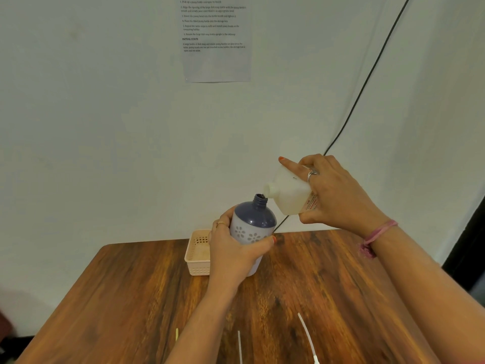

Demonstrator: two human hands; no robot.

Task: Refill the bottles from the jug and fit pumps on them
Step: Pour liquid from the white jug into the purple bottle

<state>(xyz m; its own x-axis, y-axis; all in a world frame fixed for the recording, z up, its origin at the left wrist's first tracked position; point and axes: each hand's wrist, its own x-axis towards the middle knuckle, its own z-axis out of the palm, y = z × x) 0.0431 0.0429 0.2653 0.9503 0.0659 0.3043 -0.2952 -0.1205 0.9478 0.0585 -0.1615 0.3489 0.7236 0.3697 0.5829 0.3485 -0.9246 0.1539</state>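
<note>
One bottle point(252, 227), one jug point(287, 193), one basket point(196, 254), three pump tubes at lower frame point(305, 334), one paper sheet upper centre point(215, 40), two hands.

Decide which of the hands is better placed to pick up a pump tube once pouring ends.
Probably the right hand: once it sets down the jug, the tubes lie on its side, while the left hand steadies the bottle.

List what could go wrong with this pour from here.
1. The jug spout sits at the edge of the bottle neck, which is narrow, so liquid may run down the outside.
2. Both are held in the air, the bottle in the left hand and the jug in the right hand; a wobble could spill onto the table.
</note>
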